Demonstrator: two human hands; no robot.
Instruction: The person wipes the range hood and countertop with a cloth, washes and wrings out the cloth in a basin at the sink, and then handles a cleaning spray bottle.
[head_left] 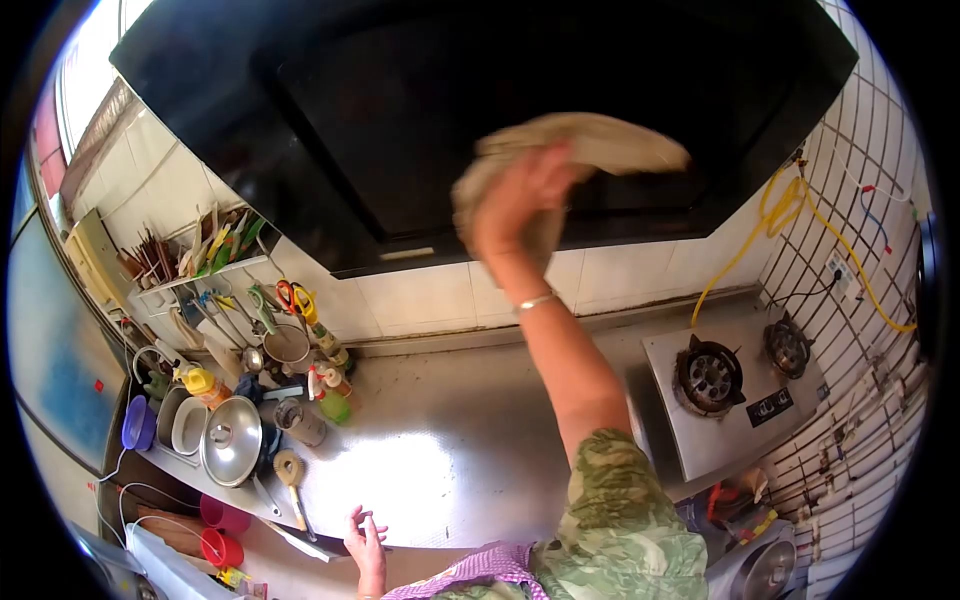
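My right hand point(520, 200) is raised, gripping a tan cloth point(610, 143) against the dark glossy front of the range hood point(400, 110). Both hand and cloth are blurred by motion, and part of the cloth trails out to the right. A bracelet circles the right wrist. Low in the view, my left hand point(367, 545) hangs by the front edge of the steel counter point(470, 440), fingers apart and holding nothing. A long-handled round brush point(290, 470) lies on the counter near it.
A gas stove point(720, 390) stands at the right, with a yellow hose point(785, 210) on the wall. At the left are a metal pot lid point(231, 440), a yellow bottle point(203, 384), a spray bottle point(332, 402) and a rack of utensils point(200, 280). Red buckets point(221, 547) sit below.
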